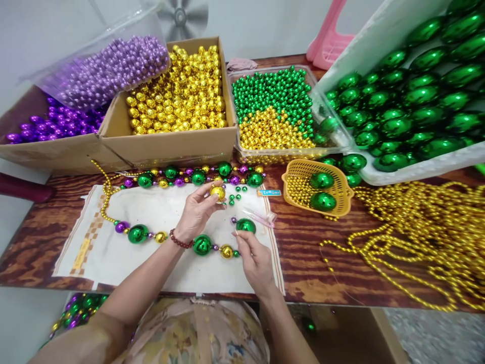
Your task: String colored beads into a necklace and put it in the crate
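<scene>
My left hand (197,210) is closed around a gold bead (217,192), held just above a white cloth (125,250) on the wooden table. My right hand (254,259) pinches the end of a bead strand (202,244) next to a large green bead (246,226). The strand of green, gold and purple beads curves across the cloth from my right hand to the left and back along the far edge. A few small green beads (235,194) lie loose beside my left hand.
Cardboard boxes hold purple beads (56,123) and gold beads (182,91). A clear tray (275,108) holds small green and gold beads. A white bin (417,96) holds large green balls. A yellow basket (322,188) and gold bead strands (420,237) lie at right.
</scene>
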{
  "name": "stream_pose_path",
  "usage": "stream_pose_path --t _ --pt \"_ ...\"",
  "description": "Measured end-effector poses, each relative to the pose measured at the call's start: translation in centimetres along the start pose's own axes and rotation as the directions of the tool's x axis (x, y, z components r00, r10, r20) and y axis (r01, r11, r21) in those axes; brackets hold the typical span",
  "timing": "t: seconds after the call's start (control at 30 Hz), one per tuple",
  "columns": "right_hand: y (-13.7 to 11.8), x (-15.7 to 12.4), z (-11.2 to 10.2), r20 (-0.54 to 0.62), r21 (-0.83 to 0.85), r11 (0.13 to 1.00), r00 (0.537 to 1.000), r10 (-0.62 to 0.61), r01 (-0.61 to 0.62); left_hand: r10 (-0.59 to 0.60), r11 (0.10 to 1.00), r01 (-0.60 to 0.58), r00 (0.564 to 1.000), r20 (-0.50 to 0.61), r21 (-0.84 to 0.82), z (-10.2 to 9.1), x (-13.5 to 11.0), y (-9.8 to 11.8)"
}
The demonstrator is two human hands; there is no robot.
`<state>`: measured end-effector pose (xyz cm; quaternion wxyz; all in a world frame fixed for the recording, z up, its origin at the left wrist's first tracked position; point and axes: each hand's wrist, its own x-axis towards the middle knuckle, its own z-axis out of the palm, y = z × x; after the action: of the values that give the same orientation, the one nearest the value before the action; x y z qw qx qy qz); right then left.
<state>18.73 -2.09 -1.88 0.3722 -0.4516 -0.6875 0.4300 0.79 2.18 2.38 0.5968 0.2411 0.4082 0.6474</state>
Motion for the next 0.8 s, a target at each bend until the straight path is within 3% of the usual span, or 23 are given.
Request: stream_pose_path --t 0.13,0.3,0.43,0.53,0.6,0.67,0.73,0.8 --pt "-0.2 0.6 0.4 -0.018 -0.009 1.0 1.0 0.005 -0.005 -0.053 0.999 0.053 0.998 0.023 0.011 0.0 -0.7 -1.4" --pt "-0.3 1.8 0.0 -0.028 0.003 1.0 0.999 0.024 -0.024 -0.074 0.985 0.064 0.996 0.057 0.159 0.1 -1.6 -3.4" --pt "0.4 2.3 -0.9 0.071 0.104 0.994 0.997 0.029 -0.036 -0.05 0.986 0.044 0.998 0.03 0.163 0.3 -1.0 -3.4" --pt "1.2 2.8 -1.4 -0.016 0.212 0.975 0.997 0.078 -0.072 -0.075 0.967 0.037 0.987 0.144 0.252 0.5 -0.5 -2.9" --pt "1.5 3.2 -1.8 -0.118 0.279 0.956 0.984 0.133 -0.095 -0.12 0.923 0.011 0.958 0.261 0.386 0.4 -0.1 -1.9" --pt "1.6 3.4 -2.4 -0.187 0.36 0.926 0.964 0.19 -0.113 -0.104 0.847 -0.075 0.947 0.303 0.525 0.0 0.6 0.2" --pt "1.7 3.4 -3.2 -0.235 0.452 0.885 0.942 0.24 -0.113 0.023 0.761 -0.188 0.964 0.264 0.621 -0.7 1.8 3.4" --pt "1.8 3.4 -3.9 -0.274 0.534 0.841 0.922 0.273 -0.09 0.213 0.688 -0.3 0.954 0.211 0.661 -1.6 3.5 7.1"
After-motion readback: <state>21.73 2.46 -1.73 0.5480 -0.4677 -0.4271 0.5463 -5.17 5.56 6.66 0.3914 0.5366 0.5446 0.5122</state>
